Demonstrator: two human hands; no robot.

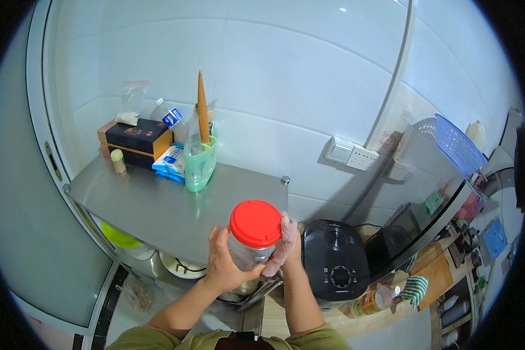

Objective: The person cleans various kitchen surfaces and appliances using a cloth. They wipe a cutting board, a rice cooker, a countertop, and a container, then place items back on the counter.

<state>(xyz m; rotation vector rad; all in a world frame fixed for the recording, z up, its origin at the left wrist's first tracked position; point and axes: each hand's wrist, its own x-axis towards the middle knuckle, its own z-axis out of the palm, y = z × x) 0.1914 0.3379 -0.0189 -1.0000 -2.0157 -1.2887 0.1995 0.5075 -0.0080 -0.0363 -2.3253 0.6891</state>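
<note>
A clear plastic jar [250, 256] with a red lid [256, 222] is held upright over the front right part of a grey metal shelf top [157, 203]. My left hand [228, 260] grips the jar from its left side, thumb across the lower front. On the jar's right side, my right hand [292, 251] presses a pinkish cloth [283, 247] against it; the cloth hides most of those fingers. Behind the jar stands a green plastic holder [200, 168] with a wooden rolling pin [202, 107] in it.
Left on the shelf are a dark decorated box [135, 138], a toothpick container [118, 161], a blue-white packet [171, 161] and a plastic bottle [169, 116]. A black kitchen appliance [336, 258] stands close to my right hand. A sliding door [48, 175] borders the left; a bottle [372, 302] lies lower right.
</note>
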